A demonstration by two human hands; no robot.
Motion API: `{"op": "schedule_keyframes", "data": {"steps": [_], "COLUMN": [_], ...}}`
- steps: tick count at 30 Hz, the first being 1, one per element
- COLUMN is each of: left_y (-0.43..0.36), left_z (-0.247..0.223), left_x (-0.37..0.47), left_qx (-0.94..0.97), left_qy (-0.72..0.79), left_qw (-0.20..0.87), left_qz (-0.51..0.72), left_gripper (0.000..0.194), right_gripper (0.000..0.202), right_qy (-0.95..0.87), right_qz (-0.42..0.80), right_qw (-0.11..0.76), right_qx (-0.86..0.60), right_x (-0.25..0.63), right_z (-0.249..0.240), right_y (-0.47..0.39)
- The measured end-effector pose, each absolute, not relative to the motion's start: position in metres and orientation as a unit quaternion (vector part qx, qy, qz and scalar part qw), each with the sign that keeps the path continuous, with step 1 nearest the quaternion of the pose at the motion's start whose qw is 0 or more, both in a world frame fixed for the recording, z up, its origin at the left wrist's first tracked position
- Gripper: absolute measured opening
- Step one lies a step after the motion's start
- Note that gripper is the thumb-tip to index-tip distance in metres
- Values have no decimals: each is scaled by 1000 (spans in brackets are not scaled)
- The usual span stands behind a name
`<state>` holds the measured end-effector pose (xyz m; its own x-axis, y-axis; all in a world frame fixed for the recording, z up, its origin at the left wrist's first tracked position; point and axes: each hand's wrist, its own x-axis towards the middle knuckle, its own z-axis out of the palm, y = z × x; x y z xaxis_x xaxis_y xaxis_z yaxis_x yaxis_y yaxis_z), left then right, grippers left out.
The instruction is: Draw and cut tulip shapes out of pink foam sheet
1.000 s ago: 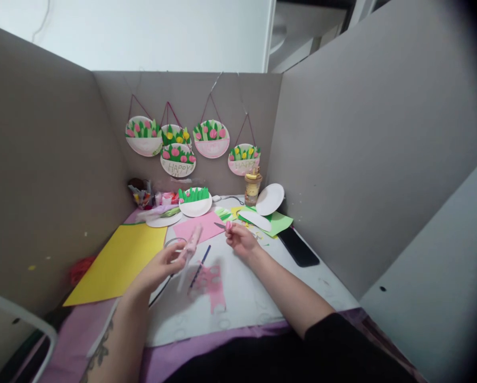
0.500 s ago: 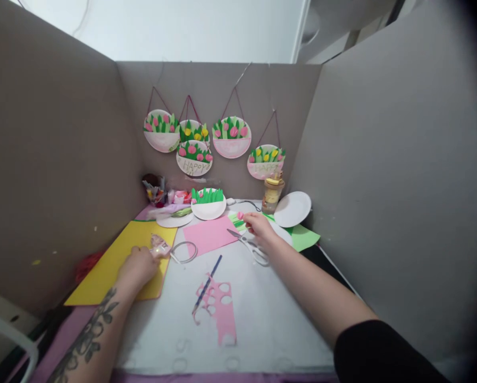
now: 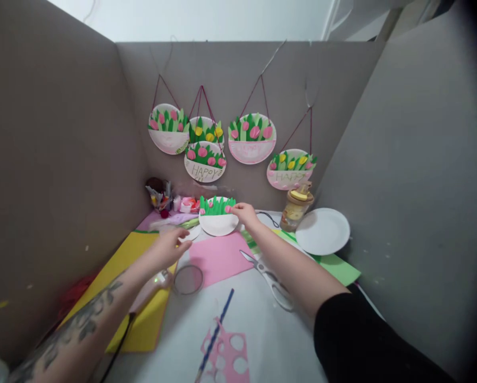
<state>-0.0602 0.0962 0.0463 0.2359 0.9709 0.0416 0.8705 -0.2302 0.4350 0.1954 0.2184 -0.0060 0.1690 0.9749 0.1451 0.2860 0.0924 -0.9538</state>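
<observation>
A paper-plate basket [image 3: 219,226] with green paper grass and small pink paper flowers leans at the back of the table. At its right edge my right hand [image 3: 246,214] pinches a pink paper flower [image 3: 227,209] against the green grass. My left hand [image 3: 170,247] is open and empty, fingers apart, reaching toward the basket over the yellow sheet [image 3: 142,330]. Beneath my left forearm a corded glue gun [image 3: 147,291] lies on that sheet. A pink sheet [image 3: 218,258] is in front of the basket, with scissors [image 3: 268,276] beside it, partly under my right forearm.
Finished plate baskets [image 3: 252,151] hang on the back wall. A roll of tape [image 3: 188,280], a blue pencil [image 3: 218,330] and a cut pink scrap [image 3: 238,354] lie nearer. On the right are a white plate [image 3: 323,232], a tumbler [image 3: 296,210] and green paper [image 3: 337,268].
My left hand has let go of the glue gun and moved forward toward the basket. My right hand has carried the pink flower left onto the grass. The view has shifted closer.
</observation>
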Motion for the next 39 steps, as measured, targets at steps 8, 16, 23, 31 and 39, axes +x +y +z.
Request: {"op": "schedule_keyframes", "data": {"steps": [8, 16, 23, 31, 39], "left_y": [191, 153, 169, 175, 182], "left_z": [-6, 15, -7, -7, -9], "left_x": [-21, 37, 28, 33, 39], "left_qx": [754, 821, 843, 829, 831], "left_qy": [587, 422, 489, 515, 552], "left_qw": [165, 260, 123, 130, 22], "left_qz": [245, 283, 187, 177, 69], "left_gripper": [29, 16, 28, 45, 59], "right_gripper": [24, 13, 18, 21, 23], "right_qy": [-629, -642, -633, -621, -634], "right_qz": [255, 205, 198, 185, 151], "right_qw": [363, 301, 279, 276, 235], "right_qx": [-639, -675, -695, -710, -721], "right_x": [172, 165, 162, 157, 155], "right_z": [-17, -22, -21, -24, -21], "right_y": [265, 274, 270, 267, 267]}}
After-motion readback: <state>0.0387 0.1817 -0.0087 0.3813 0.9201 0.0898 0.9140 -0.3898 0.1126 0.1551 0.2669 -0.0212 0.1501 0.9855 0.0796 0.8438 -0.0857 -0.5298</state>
